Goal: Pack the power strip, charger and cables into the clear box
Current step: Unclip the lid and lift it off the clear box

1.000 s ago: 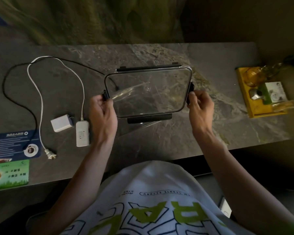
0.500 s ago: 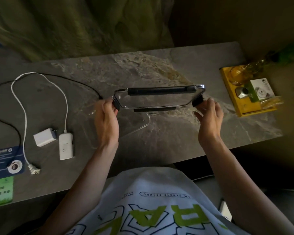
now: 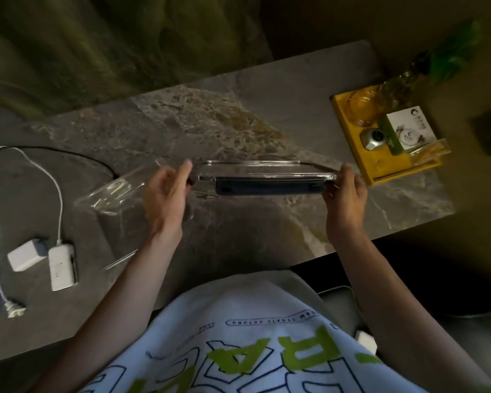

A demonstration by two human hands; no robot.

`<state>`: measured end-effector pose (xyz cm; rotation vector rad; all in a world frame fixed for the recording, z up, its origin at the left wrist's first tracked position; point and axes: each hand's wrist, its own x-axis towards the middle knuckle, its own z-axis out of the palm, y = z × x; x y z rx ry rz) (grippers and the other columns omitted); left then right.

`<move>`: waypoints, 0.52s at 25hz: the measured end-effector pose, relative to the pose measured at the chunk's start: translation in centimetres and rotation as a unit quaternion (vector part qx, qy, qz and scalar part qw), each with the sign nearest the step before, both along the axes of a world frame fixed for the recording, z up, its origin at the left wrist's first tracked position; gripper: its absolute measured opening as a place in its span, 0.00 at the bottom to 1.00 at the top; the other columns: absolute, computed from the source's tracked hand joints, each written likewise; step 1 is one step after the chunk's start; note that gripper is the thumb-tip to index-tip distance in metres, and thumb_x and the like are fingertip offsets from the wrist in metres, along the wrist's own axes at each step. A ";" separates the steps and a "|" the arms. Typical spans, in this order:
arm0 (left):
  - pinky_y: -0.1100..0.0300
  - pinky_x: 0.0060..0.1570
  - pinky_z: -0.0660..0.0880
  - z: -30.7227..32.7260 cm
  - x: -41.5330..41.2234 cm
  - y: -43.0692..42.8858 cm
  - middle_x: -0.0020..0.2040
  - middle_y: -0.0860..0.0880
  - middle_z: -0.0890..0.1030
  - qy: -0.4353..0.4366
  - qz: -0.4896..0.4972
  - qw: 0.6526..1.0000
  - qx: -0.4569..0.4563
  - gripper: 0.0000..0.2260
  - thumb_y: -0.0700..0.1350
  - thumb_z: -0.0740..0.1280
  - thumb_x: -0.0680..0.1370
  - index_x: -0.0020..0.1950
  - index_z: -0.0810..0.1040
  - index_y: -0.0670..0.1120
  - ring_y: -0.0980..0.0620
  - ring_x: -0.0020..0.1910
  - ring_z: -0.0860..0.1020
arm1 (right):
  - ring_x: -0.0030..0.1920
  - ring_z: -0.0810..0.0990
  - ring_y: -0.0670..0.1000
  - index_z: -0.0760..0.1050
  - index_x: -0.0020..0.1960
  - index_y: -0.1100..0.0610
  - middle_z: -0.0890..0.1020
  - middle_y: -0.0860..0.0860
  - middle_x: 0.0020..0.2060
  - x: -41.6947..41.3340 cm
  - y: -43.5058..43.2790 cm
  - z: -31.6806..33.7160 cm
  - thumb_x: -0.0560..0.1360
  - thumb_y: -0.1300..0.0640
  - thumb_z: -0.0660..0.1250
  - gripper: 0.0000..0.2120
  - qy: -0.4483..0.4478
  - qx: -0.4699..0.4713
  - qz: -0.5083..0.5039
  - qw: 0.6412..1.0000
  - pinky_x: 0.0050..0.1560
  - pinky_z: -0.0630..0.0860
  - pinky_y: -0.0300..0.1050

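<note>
The lid (image 3: 264, 177) is held edge-on above the table (image 3: 267, 109), pinched at its left end by the left hand (image 3: 167, 199) and at its right end by the right hand (image 3: 345, 194). The clear box (image 3: 111, 194) lies on the table under the left hand. The charger (image 3: 26, 256) and power strip (image 3: 62, 266) lie well to its left.

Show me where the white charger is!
In the head view, the white charger lies on the left of the table, beside the white power strip.

Head-worn camera looks steeply down over table (image 3: 295, 92).
</note>
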<state>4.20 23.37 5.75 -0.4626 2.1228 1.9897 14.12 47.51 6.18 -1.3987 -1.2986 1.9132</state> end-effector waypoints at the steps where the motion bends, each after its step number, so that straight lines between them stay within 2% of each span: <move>1: 0.54 0.51 0.77 -0.2 -0.1 0.8 0.33 0.54 0.78 -0.011 -0.004 1.000 -0.006 0.14 0.52 0.72 0.72 0.28 0.75 0.53 0.54 0.40 0.77 | 0.52 0.80 0.49 0.72 0.46 0.51 0.79 0.50 0.46 0.1 1.1 -0.3 0.81 0.51 0.60 0.07 -0.004 -0.008 0.000 1.000 0.50 0.76 0.42; 3: 0.56 0.50 0.78 -0.5 -0.2 2.2 0.31 0.55 0.79 -0.030 -0.005 0.999 -0.013 0.14 0.46 0.73 0.73 0.28 0.77 0.53 0.56 0.39 0.79 | 0.48 0.79 0.42 0.72 0.51 0.58 0.76 0.51 0.46 0.5 3.2 -1.3 0.81 0.56 0.60 0.06 0.002 -0.021 0.021 1.000 0.45 0.75 0.35; 5: 0.56 0.49 0.78 -0.8 -0.3 3.4 0.33 0.53 0.80 -0.039 -0.006 0.999 -0.024 0.12 0.42 0.72 0.73 0.30 0.79 0.52 0.55 0.39 0.79 | 0.42 0.76 0.33 0.71 0.60 0.65 0.72 0.47 0.44 0.4 4.9 -2.0 0.81 0.62 0.59 0.09 0.011 -0.043 0.058 0.997 0.42 0.72 0.27; 6: 0.57 0.47 0.78 -0.9 -0.4 3.8 0.34 0.52 0.80 -0.038 -0.009 0.999 -0.030 0.10 0.40 0.71 0.74 0.34 0.79 0.51 0.54 0.39 0.79 | 0.41 0.76 0.33 0.71 0.60 0.65 0.71 0.44 0.42 0.2 5.5 -2.3 0.81 0.64 0.59 0.10 0.006 -0.050 0.060 0.997 0.42 0.72 0.28; 9: 0.62 0.44 0.77 -1.4 -0.9 5.0 0.41 0.49 0.80 -0.024 -0.038 0.997 -0.057 0.07 0.34 0.68 0.74 0.45 0.78 0.46 0.57 0.39 0.79 | 0.42 0.77 0.46 0.72 0.52 0.60 0.75 0.48 0.40 -0.7 6.9 -2.6 0.75 0.64 0.64 0.06 -0.020 -0.024 0.078 0.996 0.44 0.74 0.42; 11: 0.71 0.42 0.74 -1.8 -1.3 5.7 0.43 0.51 0.80 -0.011 -0.063 0.994 -0.090 0.10 0.30 0.67 0.74 0.48 0.76 0.45 0.64 0.38 0.79 | 0.42 0.77 0.49 0.72 0.51 0.59 0.77 0.52 0.43 -0.9 7.3 -3.8 0.71 0.64 0.66 0.10 -0.047 -0.020 0.089 0.995 0.44 0.75 0.44; 13: 0.73 0.42 0.73 -2.3 -1.9 6.3 0.45 0.52 0.79 -0.009 -0.083 0.990 -0.110 0.13 0.28 0.66 0.73 0.51 0.76 0.45 0.66 0.39 0.78 | 0.43 0.78 0.49 0.74 0.51 0.58 0.79 0.53 0.44 -0.8 7.4 -4.7 0.70 0.66 0.67 0.10 -0.061 -0.019 0.091 0.994 0.44 0.75 0.44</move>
